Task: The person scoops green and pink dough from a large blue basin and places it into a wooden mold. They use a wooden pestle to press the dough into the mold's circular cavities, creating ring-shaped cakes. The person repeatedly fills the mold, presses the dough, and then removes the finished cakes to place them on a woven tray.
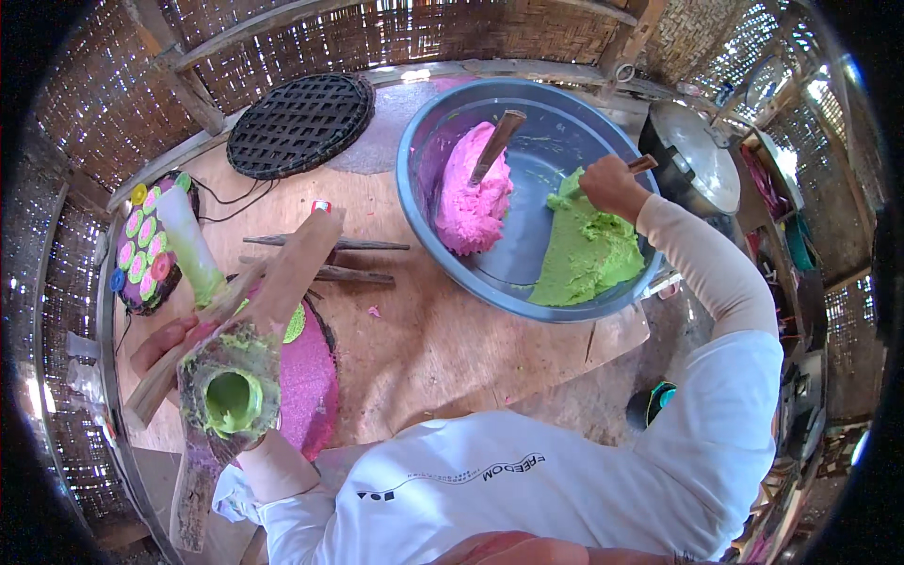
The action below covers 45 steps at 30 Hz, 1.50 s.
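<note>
My right hand (610, 186) is closed round a wooden stick (643, 164) over the green dough (593, 256); the stick's lower end is hidden. Pink dough (471, 202) with a second wooden stick (497, 146) standing in it sits on the left side of the same blue basin (450, 270). At the left, my left hand (169, 341) is wrapped round a wooden press (303, 259) made of crossed bars. Its round opening (233, 402) faces up, smeared and lined with green dough. A clear tube (185, 240) with green smears sticks out beyond the hand.
Pink and green rosettes cover a round tray (143, 247) at the far left. A pink round mat (309, 391) lies partly under the press. Loose wooden sticks (330, 244) rest mid-table. A black woven rack (299, 124) lies behind, and a lidded metal pot (695, 155) stands right of the basin.
</note>
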Each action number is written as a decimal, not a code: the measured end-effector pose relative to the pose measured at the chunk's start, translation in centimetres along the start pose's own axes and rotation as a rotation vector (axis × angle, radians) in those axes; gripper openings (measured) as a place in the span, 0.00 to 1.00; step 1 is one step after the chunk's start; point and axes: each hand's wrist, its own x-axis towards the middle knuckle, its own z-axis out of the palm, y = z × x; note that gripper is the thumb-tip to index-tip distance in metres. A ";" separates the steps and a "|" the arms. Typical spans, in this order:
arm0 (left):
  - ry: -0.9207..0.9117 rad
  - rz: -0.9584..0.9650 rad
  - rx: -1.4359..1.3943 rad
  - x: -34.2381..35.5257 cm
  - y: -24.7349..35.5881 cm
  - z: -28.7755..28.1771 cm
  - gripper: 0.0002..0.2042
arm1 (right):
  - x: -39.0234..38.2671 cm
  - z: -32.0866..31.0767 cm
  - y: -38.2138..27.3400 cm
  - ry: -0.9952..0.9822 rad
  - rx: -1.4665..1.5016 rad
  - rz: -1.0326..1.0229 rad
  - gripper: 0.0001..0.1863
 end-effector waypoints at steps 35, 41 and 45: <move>-0.416 0.102 -0.190 0.6 1.6 0.7 0.17 | -18.3 -20.5 -7.0 0.470 0.903 0.077 0.11; -0.602 -0.198 -0.193 1.8 5.1 2.4 0.19 | -17.9 -24.7 -10.4 0.730 0.738 0.068 0.09; -0.679 -0.099 -0.297 1.3 3.0 3.7 0.17 | -16.4 -27.4 -15.4 0.755 0.447 0.126 0.16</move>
